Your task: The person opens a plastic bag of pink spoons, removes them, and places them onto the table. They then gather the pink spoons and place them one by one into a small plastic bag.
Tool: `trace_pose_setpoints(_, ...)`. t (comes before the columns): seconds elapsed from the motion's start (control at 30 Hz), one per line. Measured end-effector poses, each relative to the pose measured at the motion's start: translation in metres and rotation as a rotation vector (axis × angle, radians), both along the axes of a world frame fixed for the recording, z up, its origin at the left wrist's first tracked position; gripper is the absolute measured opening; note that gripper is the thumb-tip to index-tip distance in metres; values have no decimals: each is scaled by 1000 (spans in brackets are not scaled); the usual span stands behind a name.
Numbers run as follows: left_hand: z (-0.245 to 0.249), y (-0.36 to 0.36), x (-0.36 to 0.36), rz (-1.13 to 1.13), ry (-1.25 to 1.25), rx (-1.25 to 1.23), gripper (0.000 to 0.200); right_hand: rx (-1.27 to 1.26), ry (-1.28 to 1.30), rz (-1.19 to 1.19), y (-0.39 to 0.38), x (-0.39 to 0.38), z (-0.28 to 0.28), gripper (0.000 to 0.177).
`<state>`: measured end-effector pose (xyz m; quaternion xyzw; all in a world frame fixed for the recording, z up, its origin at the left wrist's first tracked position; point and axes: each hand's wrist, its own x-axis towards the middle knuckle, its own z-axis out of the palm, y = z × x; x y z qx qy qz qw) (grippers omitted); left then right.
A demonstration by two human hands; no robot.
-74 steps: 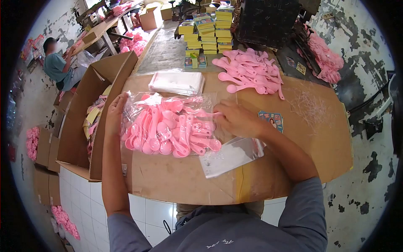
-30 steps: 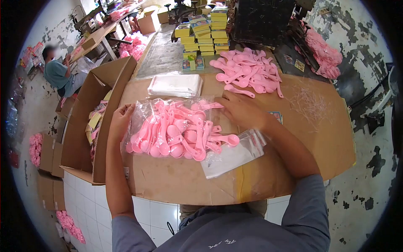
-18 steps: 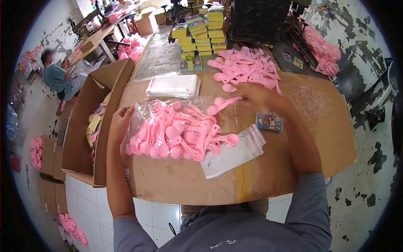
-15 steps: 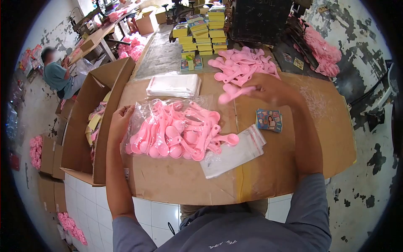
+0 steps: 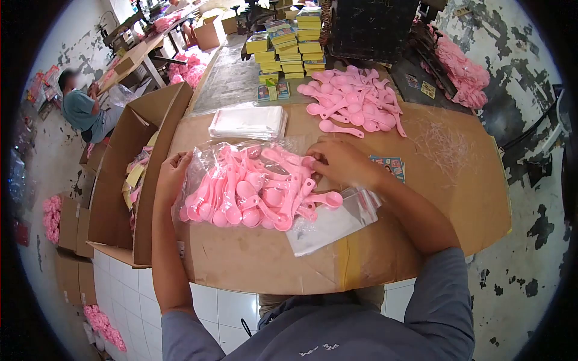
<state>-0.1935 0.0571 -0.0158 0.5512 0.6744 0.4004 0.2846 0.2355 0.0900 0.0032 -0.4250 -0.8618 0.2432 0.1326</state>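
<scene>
A clear plastic bag [image 5: 198, 162] lies on the cardboard tabletop, filled with pink measuring scoops [image 5: 232, 192]. My left hand [image 5: 173, 174] pinches the bag's upper left edge. At the bag's right side is my right hand [image 5: 337, 159], its fingers curled around the end of a pink scoop among the others; the grip is partly hidden. Under my right forearm, a stack of printed cards [image 5: 391, 165] is partly covered. Flat clear bags [image 5: 322, 228] lie below the filled bag. A loose pile of pink scoops [image 5: 358, 99] sits farther back, with a single scoop [image 5: 341, 129] at its near edge.
An open cardboard box [image 5: 147, 180] stands along the left side. Another stack of clear bags [image 5: 248, 122] lies behind the filled one. Stacked card bundles [image 5: 292, 48] and a black box [image 5: 370, 30] stand at the back. A person [image 5: 84, 105] sits at far left.
My right hand has come down and left from near the scoop pile to the filled bag, bringing a pink scoop along. My left hand stays on the bag's edge.
</scene>
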Motion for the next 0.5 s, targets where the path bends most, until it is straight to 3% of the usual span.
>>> trace_pose_setpoints(0.17,-3,2,-3,-2,-29,1,42,-32,76,-92,2,11,20,23)
trace_pose_setpoints(0.37,-1,0,-1,-4,-23,3,42,148,25,-207,31,60,53,27)
trace_pose_setpoints(0.47,-1,0,0,1,-22,-3,41,641,209,-415,56,77,32,30)
trace_pose_setpoints(0.5,-2,1,-1,0,-13,0,40,761,144,-364,53,74,35,30)
